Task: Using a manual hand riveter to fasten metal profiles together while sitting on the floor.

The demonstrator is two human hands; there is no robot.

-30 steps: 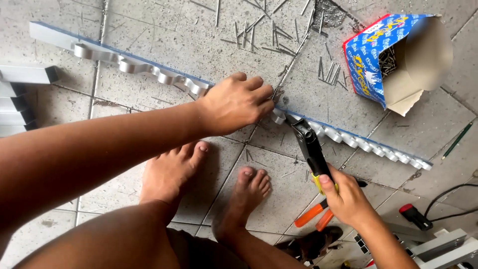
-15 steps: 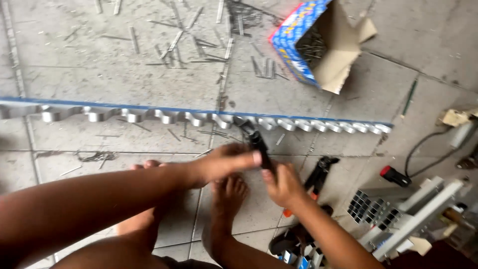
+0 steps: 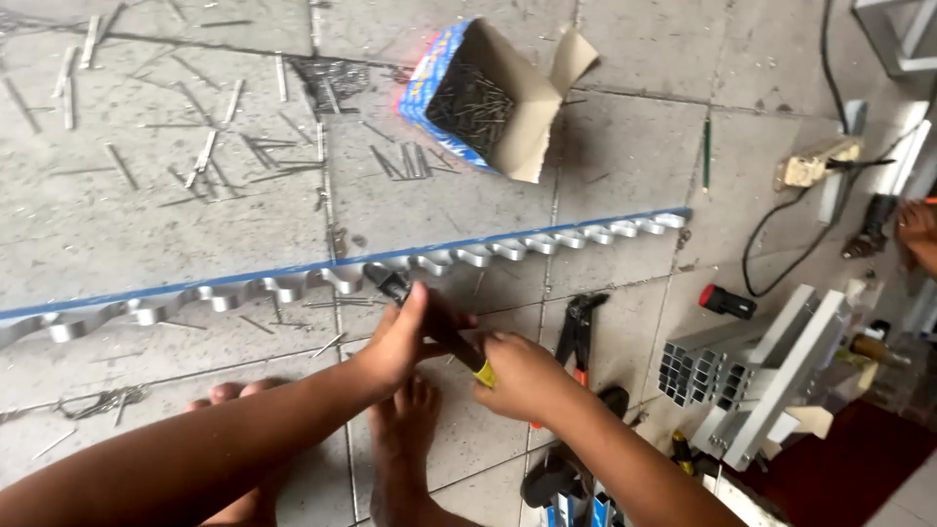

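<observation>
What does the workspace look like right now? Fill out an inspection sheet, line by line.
Surface: grey tiled floor, dusty.
Job's things: black hand riveter with its nose at the long scalloped metal strip, which has a blue edge.
Clutter: spent rivet pins scattered about; open box of rivets; second plier-type tool; cut aluminium sections.
Grippers: left hand and right hand both grip the riveter.
Cables: black cable runs to an extension socket.
Surroundings: bare feet below; another person's hand at right edge.
</observation>
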